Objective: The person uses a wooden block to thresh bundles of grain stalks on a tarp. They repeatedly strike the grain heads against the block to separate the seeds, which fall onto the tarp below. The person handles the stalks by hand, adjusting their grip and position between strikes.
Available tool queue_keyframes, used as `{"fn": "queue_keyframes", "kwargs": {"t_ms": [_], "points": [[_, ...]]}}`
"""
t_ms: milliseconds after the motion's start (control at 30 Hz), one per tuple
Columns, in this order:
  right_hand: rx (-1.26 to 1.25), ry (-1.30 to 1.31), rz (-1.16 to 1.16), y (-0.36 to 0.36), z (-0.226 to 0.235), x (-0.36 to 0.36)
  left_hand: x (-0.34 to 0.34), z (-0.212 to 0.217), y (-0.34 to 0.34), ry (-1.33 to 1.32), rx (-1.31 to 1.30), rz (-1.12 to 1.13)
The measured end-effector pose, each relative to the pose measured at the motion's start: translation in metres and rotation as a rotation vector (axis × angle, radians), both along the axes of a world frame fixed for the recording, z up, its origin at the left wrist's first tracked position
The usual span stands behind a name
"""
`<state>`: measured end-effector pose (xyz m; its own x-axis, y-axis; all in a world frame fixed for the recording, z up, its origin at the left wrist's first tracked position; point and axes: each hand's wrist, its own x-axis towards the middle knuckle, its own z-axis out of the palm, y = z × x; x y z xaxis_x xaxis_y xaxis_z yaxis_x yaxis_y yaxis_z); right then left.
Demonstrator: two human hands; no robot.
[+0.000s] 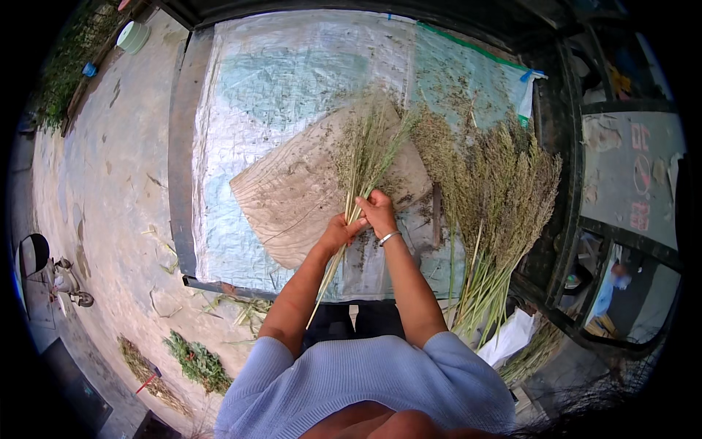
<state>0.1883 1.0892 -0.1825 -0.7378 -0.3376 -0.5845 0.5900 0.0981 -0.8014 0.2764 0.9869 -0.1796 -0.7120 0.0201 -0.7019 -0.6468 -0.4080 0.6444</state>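
A person in a pale blue knitted top looks down at both bare forearms, which reach forward over a flat surface covered by a pale woven plastic sheet (241, 132). This surface looks like the bed of a cart or small truck, with a dark metal rim along its left and near edges.

Both hands meet near the middle of the sheet, close to its near edge. The left hand (338, 233) is closed around the stems of a thin bundle of dry, seed-headed stalks (363, 157). The right hand (379, 212), with a silver bracelet (388, 238) on its wrist, is also closed on the same bundle, just above and touching the left hand. The seed heads fan out away from the person, while the pale stem ends hang down past the near edge, between the forearms.

Under the bundle lies a flat, fan-shaped woven winnowing tray (289, 197), dusted with fine chaff. To the right, along the sheet's right edge, rests a much larger heap of the same stalks (497, 190), seed heads pointing away and green stems toward the person.

To the left, beyond the rim, is bare concrete ground (110, 168) with scattered stems and a small pile of green cuttings (197, 362). A pale green bucket (133, 35) stands far off at the upper left.
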Motion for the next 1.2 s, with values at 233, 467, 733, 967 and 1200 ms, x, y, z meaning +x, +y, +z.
{"fn": "queue_keyframes", "kwargs": {"t_ms": [233, 467, 733, 967, 1200], "points": [[0.063, -0.059, 0.143, 0.012, 0.003, -0.003, 0.000, -0.006, 0.001, -0.012, -0.168, -0.150], [0.345, 0.479, -0.071, 0.061, -0.021, 0.007, 0.002, -0.038, 0.009, -0.173, -0.444, -0.205], [1.178, 0.728, -0.348, 0.162, -0.029, 0.044, -0.015, -0.008, -0.007, -0.294, -0.228, -0.226], [1.292, 0.315, -0.412, 0.208, -0.051, 0.066, -0.012, -0.008, 0.001, -0.219, -0.309, -0.150], [1.041, 0.439, -0.305, 0.211, -0.077, 0.060, -0.009, 0.004, 0.007, -0.118, -0.164, -0.028]]}}
